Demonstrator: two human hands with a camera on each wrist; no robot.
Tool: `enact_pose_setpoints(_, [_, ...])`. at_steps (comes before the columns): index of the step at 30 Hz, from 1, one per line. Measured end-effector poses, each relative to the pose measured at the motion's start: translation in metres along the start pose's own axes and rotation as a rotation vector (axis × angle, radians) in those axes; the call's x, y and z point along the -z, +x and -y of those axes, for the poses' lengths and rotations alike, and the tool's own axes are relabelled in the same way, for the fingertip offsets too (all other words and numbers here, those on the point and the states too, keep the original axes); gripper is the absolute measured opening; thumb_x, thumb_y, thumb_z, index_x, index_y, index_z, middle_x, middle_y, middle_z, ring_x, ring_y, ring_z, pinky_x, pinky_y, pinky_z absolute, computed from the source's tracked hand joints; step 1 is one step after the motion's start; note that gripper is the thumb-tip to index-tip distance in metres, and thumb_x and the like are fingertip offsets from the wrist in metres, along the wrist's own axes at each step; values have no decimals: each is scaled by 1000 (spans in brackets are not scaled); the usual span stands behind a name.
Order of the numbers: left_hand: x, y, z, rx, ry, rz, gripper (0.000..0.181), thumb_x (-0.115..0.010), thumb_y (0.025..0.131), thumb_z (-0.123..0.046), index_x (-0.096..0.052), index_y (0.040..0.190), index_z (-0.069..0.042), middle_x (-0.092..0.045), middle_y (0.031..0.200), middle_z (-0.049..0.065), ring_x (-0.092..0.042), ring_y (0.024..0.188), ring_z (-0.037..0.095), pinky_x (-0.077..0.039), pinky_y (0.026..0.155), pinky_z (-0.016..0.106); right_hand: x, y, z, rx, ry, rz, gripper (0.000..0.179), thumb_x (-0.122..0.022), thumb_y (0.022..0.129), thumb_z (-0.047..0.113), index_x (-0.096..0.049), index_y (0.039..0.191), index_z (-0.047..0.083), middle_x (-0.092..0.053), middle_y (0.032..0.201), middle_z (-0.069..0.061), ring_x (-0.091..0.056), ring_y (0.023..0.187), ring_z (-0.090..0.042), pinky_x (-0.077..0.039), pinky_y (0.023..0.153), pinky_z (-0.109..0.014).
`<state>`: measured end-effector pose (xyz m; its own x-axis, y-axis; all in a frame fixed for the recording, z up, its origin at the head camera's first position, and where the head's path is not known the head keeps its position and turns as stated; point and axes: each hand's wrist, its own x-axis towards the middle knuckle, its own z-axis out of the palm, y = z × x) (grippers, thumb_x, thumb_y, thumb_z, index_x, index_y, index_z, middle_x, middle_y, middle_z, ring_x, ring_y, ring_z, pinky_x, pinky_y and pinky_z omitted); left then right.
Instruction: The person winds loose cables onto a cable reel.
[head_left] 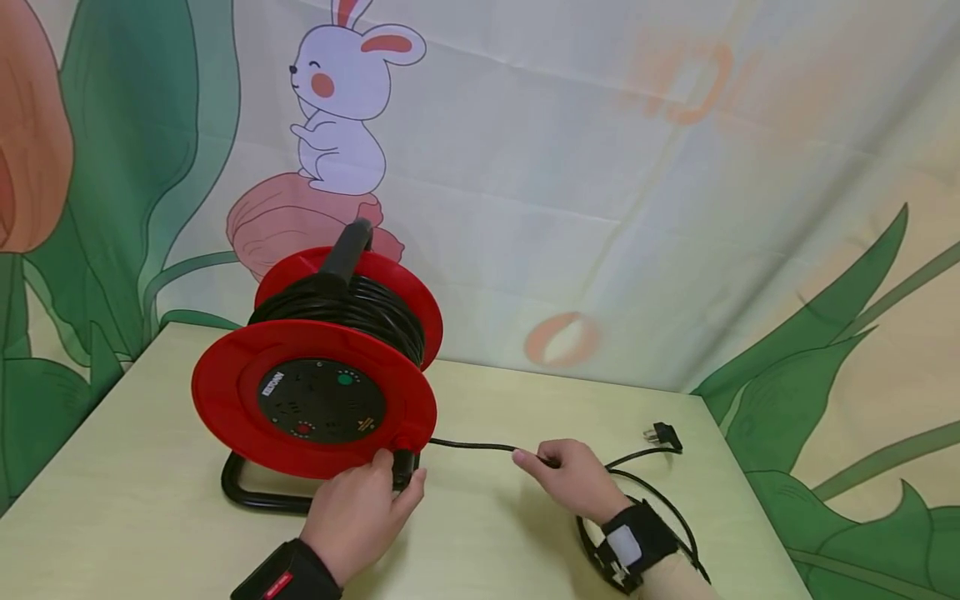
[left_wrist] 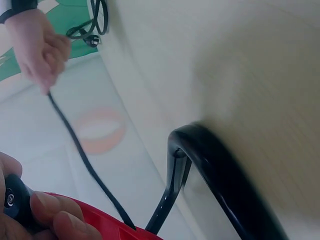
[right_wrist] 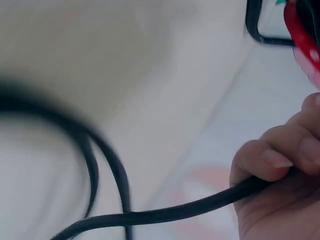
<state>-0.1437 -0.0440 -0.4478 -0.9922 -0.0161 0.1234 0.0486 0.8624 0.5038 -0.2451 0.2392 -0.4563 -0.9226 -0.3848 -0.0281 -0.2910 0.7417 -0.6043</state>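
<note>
Currently, a red plastic cable reel with a round black socket panel (head_left: 322,400) is standing on the pale tabletop (head_left: 480,533), left of frame centre. Lower centre, the left hand (head_left: 356,517) is pinching its stubby black knob (head_left: 405,469); lower right, the right hand (head_left: 573,479) is gripping the thin black cable (head_left: 480,446), fingers curled. Judged step: winding in. Next move probably calls for cranking while keeping light tension.

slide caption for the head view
Left hand holds the black knob on a red cable reel while the right hand holds its cord.
</note>
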Motion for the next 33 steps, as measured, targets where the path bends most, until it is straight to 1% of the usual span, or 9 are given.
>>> enact_pose_setpoints(4, [0, 0, 1, 7, -5, 19, 40, -56, 93, -45, -51, 83, -7, -43, 53, 0, -42, 48, 15, -33, 49, 31, 38, -11, -8, -18, -83, -71, 60, -57, 82, 69, -44, 59, 15, -31, 53, 7, -30, 48, -10, -28, 51, -27])
enact_pose_setpoints(8, [1, 0, 1, 16, -7, 33, 40, -56, 94, -45, -51, 84, -7, -44, 54, 0, -43, 48, 15, -33, 49, 31, 79, -27, -23, -25, -128, -173, 55, -59, 82, 66, -50, 63, 16, -35, 55, 5, -34, 49, -12, -32, 53, -29])
enact_pose_setpoints(10, [1, 0, 1, 14, -10, 30, 40, -57, 94, -45, -51, 84, -7, -44, 54, 0, -43, 48, 15, -33, 48, 31, 94, -35, -32, -45, -132, -201, 52, -60, 83, 64, -53, 66, 16, -36, 57, 4, -34, 51, -13, -32, 54, -30])
enact_pose_setpoints(12, [2, 0, 1, 12, -8, 23, 40, -57, 93, -45, -52, 84, -6, -43, 53, 0, -42, 47, 15, -33, 47, 31, 102, -42, -41, -61, -135, -197, 48, -59, 85, 62, -57, 72, 16, -39, 59, 2, -36, 53, -14, -33, 55, -30])
enact_pose_setpoints(14, [2, 0, 1, 11, -7, 16, 40, -57, 93, -44, -52, 84, -6, -43, 53, 0, -42, 47, 16, -33, 47, 31, 105, -47, -49, -64, -133, -172, 44, -58, 88, 59, -62, 79, 15, -45, 64, 2, -39, 56, -15, -34, 57, -31])
enact_pose_setpoints(18, [1, 0, 2, 16, -9, 23, 39, -57, 93, -44, -52, 85, -6, -44, 53, 0, -43, 48, 16, -33, 48, 31, 101, -49, -60, -34, -132, -149, 37, -56, 93, 52, -66, 89, 17, -53, 73, 2, -43, 60, -14, -36, 59, -31])
enact_pose_setpoints(22, [-1, 0, 4, 19, -15, 31, 38, -57, 93, -43, -52, 84, -7, -44, 53, 0, -43, 48, 16, -33, 48, 31, 95, -47, -64, -14, -140, -163, 29, -55, 94, 49, -64, 90, 22, -50, 69, 2, -42, 58, -13, -35, 57, -30])
enact_pose_setpoints(24, [-3, 0, 5, 22, -13, 35, 38, -57, 93, -44, -52, 84, -6, -44, 53, 0, -43, 48, 15, -33, 49, 31, 93, -47, -65, -21, -141, -164, 27, -55, 95, 48, -64, 90, 23, -48, 68, 2, -41, 58, -14, -35, 57, -31])
enact_pose_setpoints(33, [-6, -1, 14, 77, 1, 97, 40, -58, 92, -46, -53, 91, -6, -45, 55, 1, -45, 53, 17, -35, 51, 32, 81, -41, -65, -58, -112, -148, 30, -57, 93, 50, -65, 91, 21, -50, 71, 1, -46, 62, -16, -38, 57, -32])
